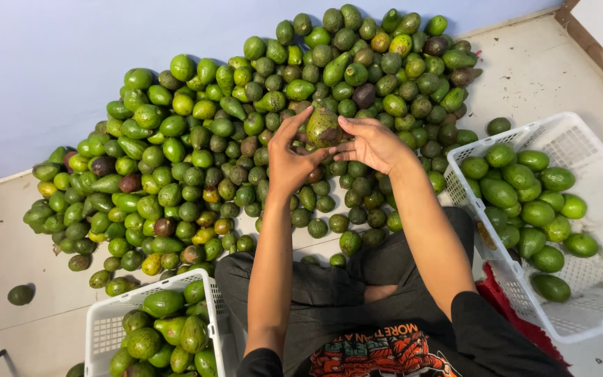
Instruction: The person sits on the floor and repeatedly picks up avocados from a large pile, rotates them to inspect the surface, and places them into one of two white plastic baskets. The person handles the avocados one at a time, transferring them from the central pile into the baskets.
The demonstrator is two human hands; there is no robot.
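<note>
At the far left a single dark green avocado [20,294] lies alone on the pale tiled floor [8,244]. Just right of it, near the person's left knee, stands a white perforated plastic crate [99,328] filled with green avocados. Above it a wide heap of loose green avocados [197,153], a few of them dark purple-brown or yellowish, spreads over the floor up to the light blue wall [71,56].

Over the middle of the heap the left hand [289,157] and the right hand [371,144] hold one mottled avocado [322,126] between them. It is dull green with brown blotches and a rough patch, duller than its glossy neighbours. The left fingers curve around its left side, thumb underneath; the right fingertips press against its right side, fingers close together.

At the right a second white perforated plastic crate [594,167] holds larger, bright green avocados.
</note>
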